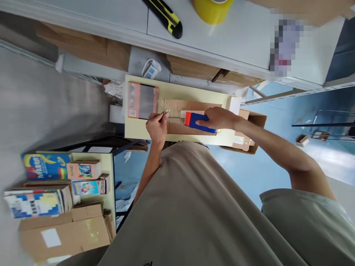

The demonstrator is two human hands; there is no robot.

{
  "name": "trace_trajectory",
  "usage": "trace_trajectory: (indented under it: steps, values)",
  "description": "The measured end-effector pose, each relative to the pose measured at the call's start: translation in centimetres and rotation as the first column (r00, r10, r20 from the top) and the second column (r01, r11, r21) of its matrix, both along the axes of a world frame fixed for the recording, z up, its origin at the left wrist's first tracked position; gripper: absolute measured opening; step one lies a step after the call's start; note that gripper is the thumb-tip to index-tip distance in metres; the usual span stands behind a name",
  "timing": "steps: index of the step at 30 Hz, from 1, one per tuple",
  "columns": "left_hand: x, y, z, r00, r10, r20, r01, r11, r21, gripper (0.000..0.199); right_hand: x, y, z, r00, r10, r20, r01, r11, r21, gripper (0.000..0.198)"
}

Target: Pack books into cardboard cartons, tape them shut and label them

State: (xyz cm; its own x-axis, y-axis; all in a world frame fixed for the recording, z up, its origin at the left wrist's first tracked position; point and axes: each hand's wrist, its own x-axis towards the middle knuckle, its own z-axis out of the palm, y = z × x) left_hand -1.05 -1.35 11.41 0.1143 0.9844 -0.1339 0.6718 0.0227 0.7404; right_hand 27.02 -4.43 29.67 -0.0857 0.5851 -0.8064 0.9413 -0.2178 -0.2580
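A flattened piece of brown cardboard (180, 127) lies on the pale yellow board in front of my body. Crinkled clear tape (167, 107) shows at its left end, and my left hand (157, 127) pinches it between thumb and fingertips. My right hand (217, 117) is wrapped around a small blue box with a red end (203, 122), held over the cardboard. Part of the box is hidden under my fingers. Left of the cardboard lies an orange-and-grey book (143, 100), flat and apart from both hands.
A black-and-yellow utility knife (166, 18) and a yellow tape roll (212, 11) lie on the upper shelf. An open carton (256, 123) stands right of the yellow board (133, 133). Stacked books (33, 203) and a cardboard box (74, 232) occupy a lower-left stand.
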Motion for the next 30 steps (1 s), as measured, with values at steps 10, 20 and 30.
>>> trace_trajectory:
  steps: [10,20,30]
  values:
    - [0.0,0.5,1.4,0.985,0.04,-0.167,-0.029,0.997,0.065,0.025,14.5,-6.7,4.0,0.991,-0.089,-0.103,0.078,0.991,-0.105,0.077]
    - [2.6,-0.5,1.7,0.979,0.008,-0.203,-0.004,1.0,0.018,0.025,20.2,-9.3,0.4,0.983,-0.155,-0.098,0.145,0.984,-0.105,0.076]
    - [2.7,0.0,2.2,0.97,0.04,-0.241,-0.041,0.999,-0.001,0.03,19.0,-9.6,-3.3,0.988,-0.145,-0.058,0.14,0.987,-0.081,0.064]
